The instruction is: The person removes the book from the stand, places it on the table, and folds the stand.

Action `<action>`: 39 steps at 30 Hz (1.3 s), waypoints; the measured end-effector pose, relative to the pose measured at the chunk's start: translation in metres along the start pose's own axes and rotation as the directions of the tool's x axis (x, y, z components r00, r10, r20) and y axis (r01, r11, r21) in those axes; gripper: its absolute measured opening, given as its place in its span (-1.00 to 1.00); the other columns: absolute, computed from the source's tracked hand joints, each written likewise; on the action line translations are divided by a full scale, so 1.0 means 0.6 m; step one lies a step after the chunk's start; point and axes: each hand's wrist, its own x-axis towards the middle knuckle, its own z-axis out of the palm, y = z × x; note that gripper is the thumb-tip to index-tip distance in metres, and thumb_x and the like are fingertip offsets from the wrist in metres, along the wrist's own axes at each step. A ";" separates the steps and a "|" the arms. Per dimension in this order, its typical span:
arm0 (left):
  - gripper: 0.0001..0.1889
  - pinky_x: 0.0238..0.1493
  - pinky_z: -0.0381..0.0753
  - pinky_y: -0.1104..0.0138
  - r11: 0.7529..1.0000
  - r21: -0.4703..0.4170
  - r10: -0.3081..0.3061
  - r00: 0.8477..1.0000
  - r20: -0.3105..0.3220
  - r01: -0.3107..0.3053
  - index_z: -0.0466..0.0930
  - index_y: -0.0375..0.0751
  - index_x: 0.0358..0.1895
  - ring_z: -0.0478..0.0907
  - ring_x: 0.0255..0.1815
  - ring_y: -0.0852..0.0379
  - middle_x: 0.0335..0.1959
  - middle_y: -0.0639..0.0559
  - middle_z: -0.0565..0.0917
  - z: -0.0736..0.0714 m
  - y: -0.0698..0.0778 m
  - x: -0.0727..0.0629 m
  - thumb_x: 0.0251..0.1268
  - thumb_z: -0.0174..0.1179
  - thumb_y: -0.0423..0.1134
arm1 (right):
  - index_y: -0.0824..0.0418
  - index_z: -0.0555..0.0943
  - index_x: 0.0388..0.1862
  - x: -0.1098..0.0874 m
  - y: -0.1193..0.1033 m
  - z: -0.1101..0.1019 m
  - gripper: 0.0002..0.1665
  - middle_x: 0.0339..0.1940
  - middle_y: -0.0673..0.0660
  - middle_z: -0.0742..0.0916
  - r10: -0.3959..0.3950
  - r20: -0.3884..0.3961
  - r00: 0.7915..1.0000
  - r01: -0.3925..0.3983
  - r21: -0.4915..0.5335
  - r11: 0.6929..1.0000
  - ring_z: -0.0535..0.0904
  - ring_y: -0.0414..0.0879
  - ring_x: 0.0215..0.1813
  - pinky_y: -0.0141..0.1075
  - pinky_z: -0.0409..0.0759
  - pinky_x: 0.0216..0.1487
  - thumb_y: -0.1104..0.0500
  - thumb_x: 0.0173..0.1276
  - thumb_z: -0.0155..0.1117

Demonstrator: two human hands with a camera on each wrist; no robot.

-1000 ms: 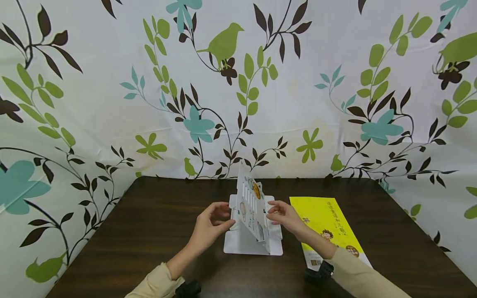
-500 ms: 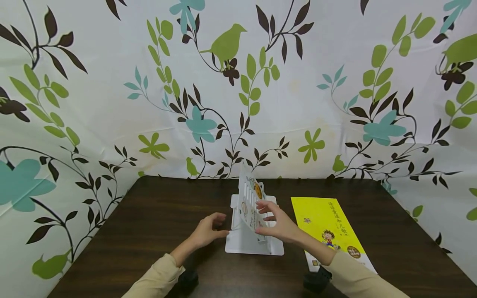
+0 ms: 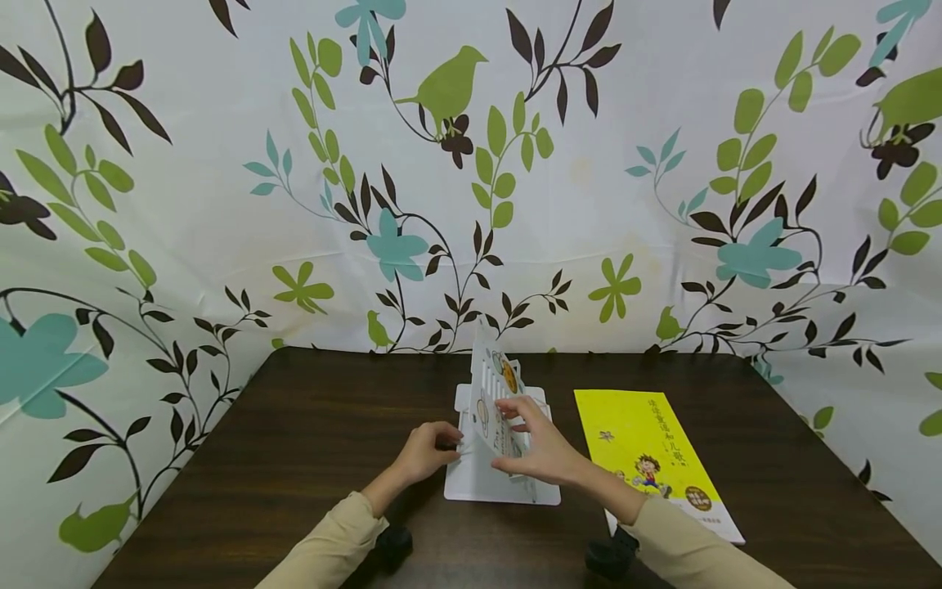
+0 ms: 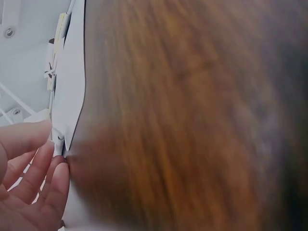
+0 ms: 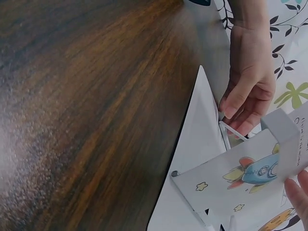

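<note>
A white book stand [image 3: 487, 481] with cartoon prints stands on the dark table, its printed panel [image 3: 482, 383] tilted up and turned sideways. At the stand's left side, my left hand [image 3: 428, 451] curls its thumb and fingers around a thin white wire piece [image 5: 233, 130]. The left wrist view shows the left fingers [image 4: 54, 183] beside the stand's white edge. My right hand [image 3: 540, 446] reaches across the panel's printed face, thumb and fingers spread apart. In the right wrist view, right fingertips [image 5: 296, 195] touch the panel near its folded ledge [image 5: 284, 139]. Part of the panel is hidden behind that hand.
A yellow book [image 3: 625, 421] lies to the right of the stand, partly under the right forearm. The dark wooden table [image 3: 309, 433] ends at the back against a patterned cloth [image 3: 221, 204]. Dark straps with cameras sit at both wrists.
My right hand has moved from the stand's right side to the front of its panel. My left hand has drawn back slightly, then returned to the stand's left edge.
</note>
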 end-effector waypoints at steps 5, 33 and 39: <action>-0.85 -0.38 0.55 0.34 1.000 -0.003 -0.015 1.000 -0.003 0.015 0.60 -0.42 -0.37 0.58 -0.39 0.01 -0.43 -0.14 0.65 0.009 0.002 0.002 -0.10 0.25 -0.59 | 0.22 0.29 0.20 0.000 0.002 0.004 -0.20 0.10 0.16 0.40 -0.005 -0.012 1.000 0.005 0.000 1.000 0.33 0.02 0.07 0.03 0.44 0.06 0.19 -0.04 0.41; -0.86 -0.54 0.46 0.46 0.998 0.056 -0.031 0.999 -0.007 0.032 0.55 -0.34 -0.54 0.49 -0.54 0.20 -0.59 -0.03 0.59 0.017 -0.001 0.011 -0.19 0.25 -0.60 | 0.21 0.31 0.20 0.001 -0.001 0.019 -0.21 0.03 0.13 0.43 -0.025 -0.114 0.993 0.018 -0.058 0.998 0.38 -0.03 0.03 -0.11 0.51 0.00 0.25 -0.10 0.34; -0.87 -0.55 0.46 0.44 0.999 0.029 -0.026 1.000 -0.004 0.026 0.56 -0.31 -0.53 0.47 -0.55 0.23 -0.59 -0.01 0.59 0.016 -0.001 0.009 -0.16 0.27 -0.57 | 0.21 0.31 0.21 -0.005 0.000 0.016 -0.19 0.04 0.15 0.44 -0.034 -0.155 0.987 0.029 -0.031 0.999 0.40 0.02 0.02 -0.06 0.52 -0.01 0.29 -0.11 0.34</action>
